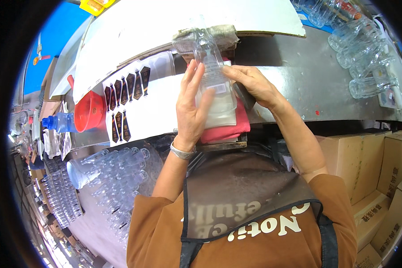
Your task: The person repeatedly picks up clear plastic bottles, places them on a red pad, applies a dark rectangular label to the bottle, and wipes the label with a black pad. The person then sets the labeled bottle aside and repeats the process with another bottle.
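Note:
A clear bottle (208, 56) lies on its side, its narrow end on a rolled grey cloth (228, 35) and its wide end over a pink cloth (239, 118). Dark print and a pale rectangle show on its upper face. My left hand (192, 105) lies along the bottle's left side with fingers stretched out, one of them blurred. At the right side, my right hand (254, 87) has its thumb by the printed part and its fingers curled round a dark flat piece (244, 94), whose exact kind I cannot make out.
Left of the bottle, a white sheet (154, 102) carries several dark tie-shaped stickers (129, 85). Beside it stand a red cup (89, 111) and a blue-capped bottle (60, 122). Clear bottles (116, 174) crowd the lower left; others (362, 53) lie far right. Cardboard boxes (362, 165) stand lower right.

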The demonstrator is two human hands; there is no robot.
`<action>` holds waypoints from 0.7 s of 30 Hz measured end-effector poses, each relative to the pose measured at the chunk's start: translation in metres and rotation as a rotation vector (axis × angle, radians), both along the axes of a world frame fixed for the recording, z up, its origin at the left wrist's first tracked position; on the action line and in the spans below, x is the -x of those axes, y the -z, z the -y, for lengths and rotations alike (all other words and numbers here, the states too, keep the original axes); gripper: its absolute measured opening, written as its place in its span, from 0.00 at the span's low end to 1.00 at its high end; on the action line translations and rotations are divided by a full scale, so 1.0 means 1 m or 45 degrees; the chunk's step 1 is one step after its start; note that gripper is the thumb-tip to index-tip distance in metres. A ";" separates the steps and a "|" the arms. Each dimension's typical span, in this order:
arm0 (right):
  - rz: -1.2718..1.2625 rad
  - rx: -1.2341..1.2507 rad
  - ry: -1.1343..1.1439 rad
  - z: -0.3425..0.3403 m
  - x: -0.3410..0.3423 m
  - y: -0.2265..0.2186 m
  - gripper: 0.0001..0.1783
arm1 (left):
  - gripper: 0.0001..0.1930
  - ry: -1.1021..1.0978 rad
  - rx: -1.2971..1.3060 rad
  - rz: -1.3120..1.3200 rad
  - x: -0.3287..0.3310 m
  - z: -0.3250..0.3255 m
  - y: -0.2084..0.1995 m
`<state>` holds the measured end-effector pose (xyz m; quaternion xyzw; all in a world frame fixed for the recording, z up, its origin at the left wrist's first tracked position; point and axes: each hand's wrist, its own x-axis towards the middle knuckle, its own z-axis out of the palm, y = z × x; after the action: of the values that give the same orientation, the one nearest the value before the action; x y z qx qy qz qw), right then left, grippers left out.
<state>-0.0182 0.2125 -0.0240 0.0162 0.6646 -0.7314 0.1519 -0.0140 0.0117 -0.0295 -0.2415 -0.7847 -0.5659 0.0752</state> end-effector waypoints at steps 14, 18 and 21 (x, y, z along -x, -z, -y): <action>-1.694 -1.455 0.196 0.038 0.077 -0.088 0.05 | 0.25 -0.184 -0.397 0.225 0.009 0.019 -0.018; -1.816 -0.918 -0.398 0.038 0.000 -0.068 0.05 | 0.25 -0.278 -0.359 0.243 0.019 0.040 -0.009; -1.413 -1.069 -0.386 0.020 0.024 -0.084 0.06 | 0.24 -0.274 -0.298 0.132 0.040 0.031 -0.024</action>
<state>-0.0425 0.1930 0.0596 -0.3941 0.8644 -0.2848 -0.1279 -0.0545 -0.0197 -0.0055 -0.1163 -0.7376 -0.6538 0.1222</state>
